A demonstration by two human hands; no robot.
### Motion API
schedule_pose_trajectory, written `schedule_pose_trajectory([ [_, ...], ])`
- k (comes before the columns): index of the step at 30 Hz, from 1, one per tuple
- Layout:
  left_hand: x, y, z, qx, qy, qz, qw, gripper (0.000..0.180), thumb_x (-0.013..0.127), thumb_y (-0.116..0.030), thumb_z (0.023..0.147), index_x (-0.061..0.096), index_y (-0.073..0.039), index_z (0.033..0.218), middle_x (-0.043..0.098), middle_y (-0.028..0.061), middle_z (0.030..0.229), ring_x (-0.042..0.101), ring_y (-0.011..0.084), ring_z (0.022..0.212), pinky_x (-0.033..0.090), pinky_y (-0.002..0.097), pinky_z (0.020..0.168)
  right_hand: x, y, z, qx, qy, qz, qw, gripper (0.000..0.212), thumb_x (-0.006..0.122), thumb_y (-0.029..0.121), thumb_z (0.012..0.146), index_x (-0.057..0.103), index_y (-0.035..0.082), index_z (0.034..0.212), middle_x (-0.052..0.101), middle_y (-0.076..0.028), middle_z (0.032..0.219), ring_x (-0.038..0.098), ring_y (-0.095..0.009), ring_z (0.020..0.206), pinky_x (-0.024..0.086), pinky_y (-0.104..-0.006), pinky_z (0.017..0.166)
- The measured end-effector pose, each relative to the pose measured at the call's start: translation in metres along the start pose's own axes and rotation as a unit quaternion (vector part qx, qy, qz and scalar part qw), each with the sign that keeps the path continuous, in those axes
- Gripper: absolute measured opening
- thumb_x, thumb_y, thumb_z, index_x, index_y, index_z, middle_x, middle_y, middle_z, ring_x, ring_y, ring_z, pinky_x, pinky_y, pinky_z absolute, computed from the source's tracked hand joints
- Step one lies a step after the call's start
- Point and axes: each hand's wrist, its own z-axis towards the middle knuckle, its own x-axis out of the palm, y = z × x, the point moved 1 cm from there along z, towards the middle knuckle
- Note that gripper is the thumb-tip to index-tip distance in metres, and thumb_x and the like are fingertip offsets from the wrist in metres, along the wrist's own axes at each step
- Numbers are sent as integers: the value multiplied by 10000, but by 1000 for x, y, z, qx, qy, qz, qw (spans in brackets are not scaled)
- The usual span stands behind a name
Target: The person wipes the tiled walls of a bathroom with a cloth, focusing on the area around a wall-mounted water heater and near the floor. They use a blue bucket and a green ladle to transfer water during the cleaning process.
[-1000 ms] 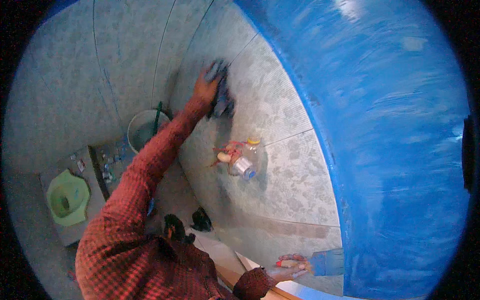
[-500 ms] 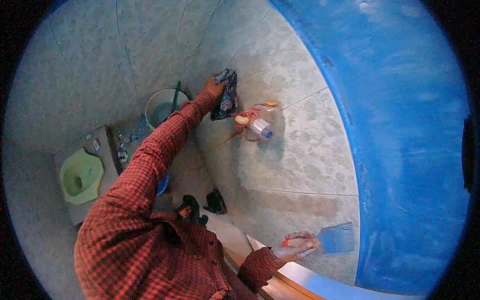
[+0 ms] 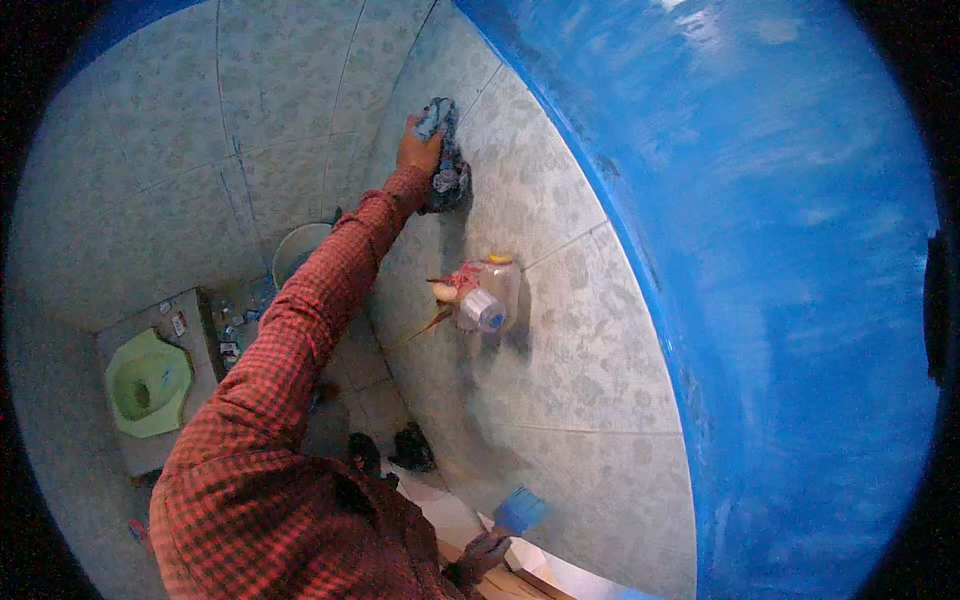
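My left hand [image 3: 416, 148] reaches up in a red checked sleeve and presses a dark blue-grey cloth [image 3: 447, 152] flat against the pale tiled wall [image 3: 560, 380]. Below the cloth, a clear plastic holder [image 3: 487, 293] with a bottle and small toiletries is fixed to the same wall. At the lower edge my right hand [image 3: 487, 550] shows only partly past its cuff. It grips a small blue object [image 3: 521, 510] close to the wall; I cannot tell what kind of object it is.
A broad blue painted surface [image 3: 800, 300] fills the right side. Far below are a pale bucket [image 3: 298, 252], a green squat toilet [image 3: 148, 385] and a pair of dark sandals [image 3: 410, 450] on the tiled floor. A light ledge [image 3: 530, 570] lies by my right hand.
My left hand has slid the cloth higher up the wall, above the plastic holder. My right hand with the blue object has dropped lower in the view.
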Motion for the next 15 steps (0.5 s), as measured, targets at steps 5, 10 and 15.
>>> schedule_pose_trajectory([
  [5, 6, 39, 24, -29, 62, -23, 997, 543, 580, -268, 755, 342, -91, 1210, 537, 194, 1048, 513, 332, 977, 400, 380, 828, 37, -13, -10, -219, -44, -210, 952, 230, 425, 149, 827, 468, -2, 996, 498, -161, 762, 500, -296, 670, 410, -370, 518],
  [10, -45, 218, 132, 118, -38, 245, 962, 596, 560, -313, 755, 308, -67, 1234, 511, 173, 1094, 464, 337, 1030, 355, 393, 879, 67, 12, 39, -105, 109, 42, 988, 223, 475, 68, 772, 494, -9, 981, 505, -191, 793, 495, -370, 716, 421, -427, 588],
  [15, -9, 199, 78, 118, 84, 234, 961, 517, 463, -207, 791, 301, -104, 1271, 409, 117, 1240, 301, 295, 1188, 199, 443, 995, 89, 6, 51, -237, 32, -132, 962, 212, 456, 108, 788, 502, -8, 959, 504, -187, 792, 491, -362, 725, 416, -414, 602],
])
